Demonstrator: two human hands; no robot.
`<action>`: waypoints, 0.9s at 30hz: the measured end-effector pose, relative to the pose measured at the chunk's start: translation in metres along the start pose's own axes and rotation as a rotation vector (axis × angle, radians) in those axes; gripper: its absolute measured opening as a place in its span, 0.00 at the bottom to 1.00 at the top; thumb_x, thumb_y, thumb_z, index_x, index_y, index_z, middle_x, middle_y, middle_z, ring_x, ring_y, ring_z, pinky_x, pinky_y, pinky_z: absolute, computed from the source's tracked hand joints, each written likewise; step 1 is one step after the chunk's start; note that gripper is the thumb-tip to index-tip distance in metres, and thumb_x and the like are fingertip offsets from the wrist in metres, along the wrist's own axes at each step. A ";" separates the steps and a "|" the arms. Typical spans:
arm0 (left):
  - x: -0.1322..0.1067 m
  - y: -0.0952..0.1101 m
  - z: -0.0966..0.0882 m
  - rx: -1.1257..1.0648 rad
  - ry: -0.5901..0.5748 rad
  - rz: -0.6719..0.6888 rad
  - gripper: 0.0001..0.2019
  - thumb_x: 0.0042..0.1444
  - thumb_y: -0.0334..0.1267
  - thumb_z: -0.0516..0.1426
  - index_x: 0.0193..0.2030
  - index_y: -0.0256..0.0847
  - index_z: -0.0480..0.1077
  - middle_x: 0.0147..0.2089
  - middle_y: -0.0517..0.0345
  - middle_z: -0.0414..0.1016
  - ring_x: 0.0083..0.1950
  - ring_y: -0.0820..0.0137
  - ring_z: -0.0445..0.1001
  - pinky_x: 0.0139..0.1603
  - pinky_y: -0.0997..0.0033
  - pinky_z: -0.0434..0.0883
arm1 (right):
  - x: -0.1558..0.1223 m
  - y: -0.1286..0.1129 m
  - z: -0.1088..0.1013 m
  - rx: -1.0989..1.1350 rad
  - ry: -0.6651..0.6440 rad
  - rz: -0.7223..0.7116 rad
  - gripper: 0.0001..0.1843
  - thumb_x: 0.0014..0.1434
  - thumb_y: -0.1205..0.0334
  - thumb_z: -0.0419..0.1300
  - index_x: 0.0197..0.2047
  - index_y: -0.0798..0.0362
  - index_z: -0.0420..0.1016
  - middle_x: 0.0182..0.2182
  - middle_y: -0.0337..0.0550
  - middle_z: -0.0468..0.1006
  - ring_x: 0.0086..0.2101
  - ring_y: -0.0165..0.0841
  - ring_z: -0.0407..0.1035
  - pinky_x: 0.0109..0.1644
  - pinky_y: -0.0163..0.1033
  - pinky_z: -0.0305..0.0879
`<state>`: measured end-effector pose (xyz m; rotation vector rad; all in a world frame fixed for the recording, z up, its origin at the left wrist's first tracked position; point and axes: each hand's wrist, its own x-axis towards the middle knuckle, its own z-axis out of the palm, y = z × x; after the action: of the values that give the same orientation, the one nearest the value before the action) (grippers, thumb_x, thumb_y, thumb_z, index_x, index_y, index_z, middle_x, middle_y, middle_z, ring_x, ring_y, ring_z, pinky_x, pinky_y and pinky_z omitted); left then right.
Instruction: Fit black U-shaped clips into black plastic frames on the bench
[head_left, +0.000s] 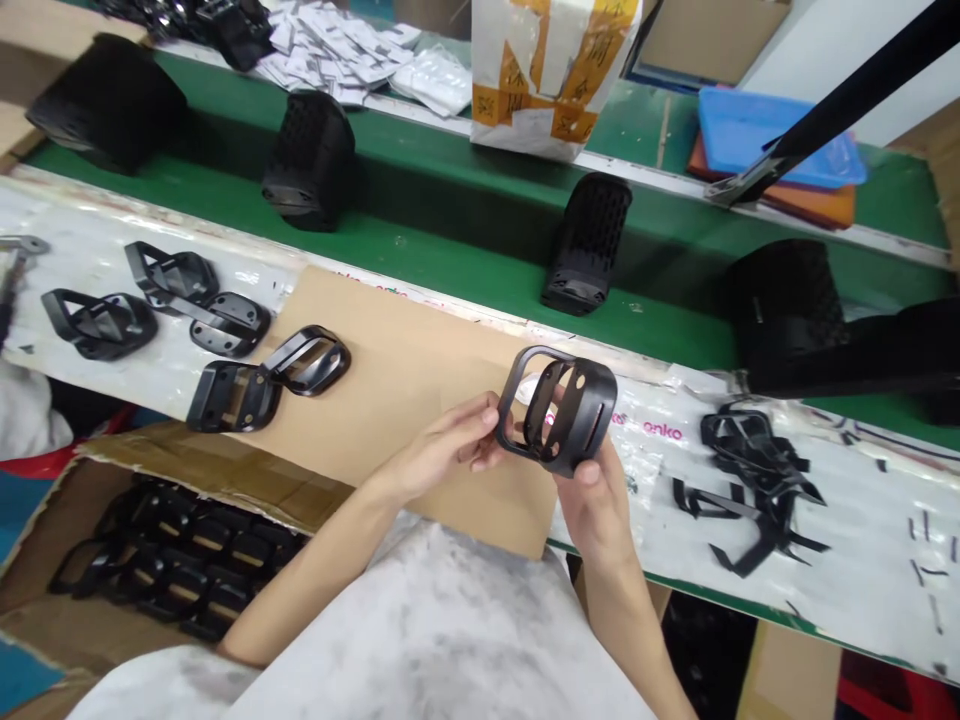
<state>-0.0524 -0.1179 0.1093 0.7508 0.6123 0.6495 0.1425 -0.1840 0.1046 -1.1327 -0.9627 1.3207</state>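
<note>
Above the right end of a brown cardboard sheet [405, 370], a black plastic frame part [600, 400] with an open loop and slots is held up between both hands. My left hand [450, 440] pinches the loop's lower left edge. Gripping the part's lower right side from below is my right hand [596, 495], its thumb on the outer face; its other fingers are partly hidden behind the part. Two similar black frames [236, 397] rest at the sheet's left end. Further left on the bench sit more such frames [105, 323].
Several black perforated housings [309, 160] stand along the green belt [420, 235]. Black plastic strips [757, 490] are heaped at the right. An open carton [45, 610] of black frames sits below left. A taped box [547, 75] and blue tray [772, 135] are behind.
</note>
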 end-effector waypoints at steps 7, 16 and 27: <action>-0.005 -0.017 0.000 -0.134 0.090 0.015 0.18 0.63 0.53 0.69 0.45 0.38 0.78 0.36 0.55 0.75 0.31 0.75 0.68 0.35 0.72 0.64 | -0.004 0.008 -0.001 0.032 0.051 -0.022 0.33 0.67 0.35 0.66 0.67 0.42 0.72 0.54 0.50 0.84 0.53 0.50 0.80 0.58 0.56 0.77; -0.004 -0.028 0.013 -0.446 0.124 -0.035 0.15 0.57 0.48 0.73 0.39 0.40 0.79 0.41 0.59 0.77 0.19 0.87 0.55 0.20 0.79 0.52 | -0.001 0.018 0.005 -0.006 0.047 -0.035 0.35 0.68 0.30 0.60 0.68 0.43 0.73 0.59 0.52 0.82 0.58 0.53 0.78 0.62 0.58 0.76; -0.064 0.049 -0.078 0.256 0.746 0.352 0.24 0.52 0.56 0.73 0.41 0.40 0.73 0.36 0.59 0.77 0.28 0.77 0.66 0.31 0.75 0.63 | -0.003 0.059 -0.051 -0.624 0.020 0.160 0.27 0.63 0.33 0.65 0.50 0.47 0.87 0.51 0.51 0.88 0.52 0.52 0.84 0.57 0.50 0.82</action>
<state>-0.1637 -0.1042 0.1188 0.8584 1.2786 1.2110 0.1791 -0.1946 0.0368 -1.7190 -1.3405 1.1550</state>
